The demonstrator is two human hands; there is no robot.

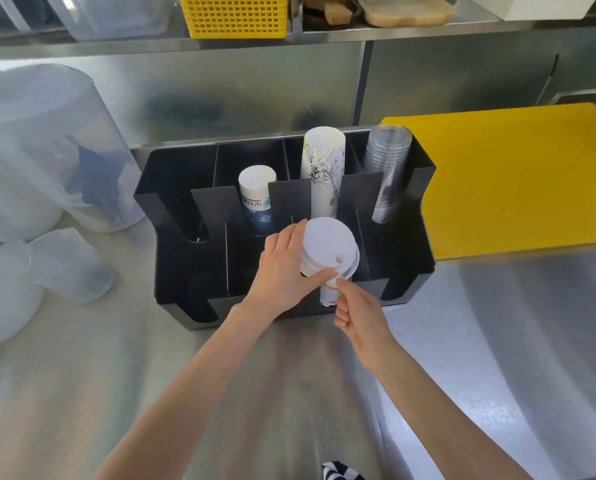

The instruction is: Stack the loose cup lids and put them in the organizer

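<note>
A black organizer with several slots stands on the steel counter. My left hand grips a stack of white cup lids from the left side, holding it over the front middle slot. My right hand pinches the lower front edge of the same stack with thumb and forefinger. More white lids show below, inside the slot. The back slots hold a short stack of printed paper cups, a tall stack of illustrated paper cups and a stack of clear plastic cups.
A yellow cutting board lies right of the organizer. Translucent plastic containers and a measuring jug stand at the left. A shelf above carries a yellow basket and wooden boards.
</note>
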